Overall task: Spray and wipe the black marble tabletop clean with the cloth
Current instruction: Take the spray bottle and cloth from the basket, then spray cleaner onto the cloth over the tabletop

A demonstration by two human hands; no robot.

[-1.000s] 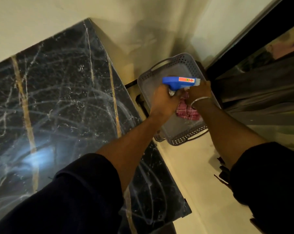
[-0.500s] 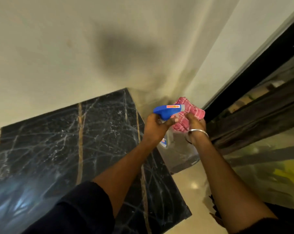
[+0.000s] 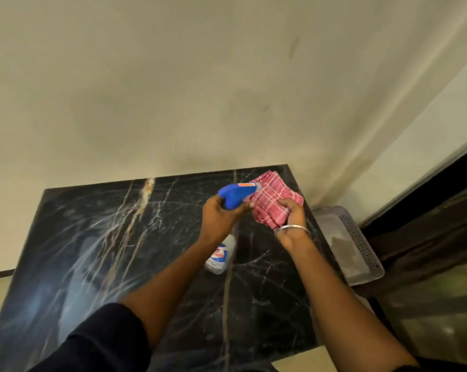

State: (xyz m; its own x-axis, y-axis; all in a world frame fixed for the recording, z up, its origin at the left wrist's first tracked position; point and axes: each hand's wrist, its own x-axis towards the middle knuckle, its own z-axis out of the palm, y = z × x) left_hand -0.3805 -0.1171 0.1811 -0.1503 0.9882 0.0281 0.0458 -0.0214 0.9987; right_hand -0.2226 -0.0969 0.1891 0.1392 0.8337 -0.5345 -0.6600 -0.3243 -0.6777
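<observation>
The black marble tabletop [image 3: 114, 253] with white and gold veins fills the lower half of the view. My left hand [image 3: 219, 218] grips the neck of a spray bottle [image 3: 221, 255] with a blue trigger head [image 3: 236, 194] and a clear body, held above the table's right part. The nozzle points right, at the cloth. My right hand [image 3: 291, 221], with a metal bangle on the wrist, holds a folded red-and-white checked cloth [image 3: 274, 200] right in front of the nozzle.
A grey perforated plastic basket [image 3: 361, 251] sits lower, just off the table's right edge. A cream wall runs behind the table. A dark window or door frame [image 3: 428, 210] stands at the right. Pale floor shows at the bottom.
Both hands lifted the bottle and cloth out of the basket and carried them left over the tabletop. The view swung so that more of the table shows.
</observation>
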